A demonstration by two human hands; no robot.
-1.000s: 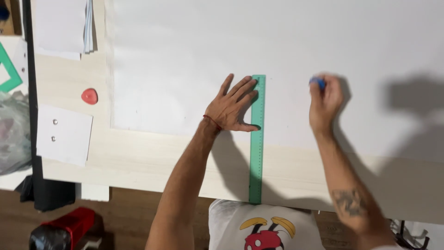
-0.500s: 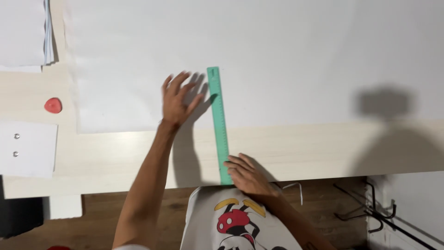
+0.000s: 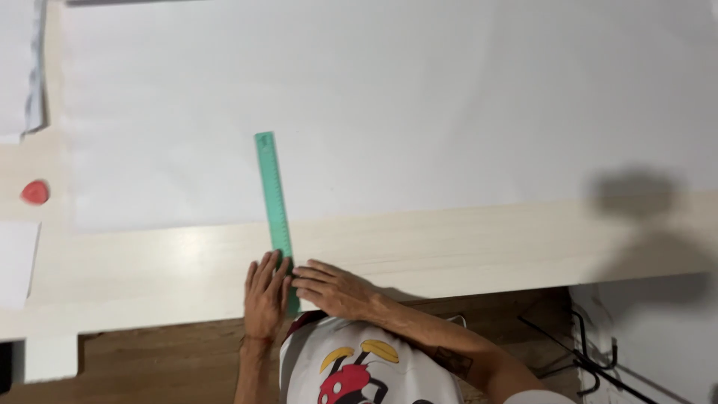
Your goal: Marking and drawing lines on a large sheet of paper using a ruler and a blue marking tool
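Note:
A long green ruler [image 3: 274, 202] lies nearly upright across the lower edge of a large white paper sheet [image 3: 419, 105] on a pale wooden table [image 3: 479, 247]. My left hand [image 3: 265, 298] rests flat at the ruler's near end, its fingers touching the ruler's left side. My right hand [image 3: 334, 289] lies on the table just right of that end, fingers pointing left and touching the ruler. Both hands press on the ruler's lower end near the table's front edge.
A small red piece [image 3: 34, 192] sits at the far left on the table. White paper sheets lie at the upper left [image 3: 19, 67] and lower left [image 3: 15, 262]. Wooden floor and a black wire stand [image 3: 591, 352] show below the table.
My left hand left the ruler's middle and came down to its near end beside my right hand. The view has shifted right, and the ruler now lies further left in it.

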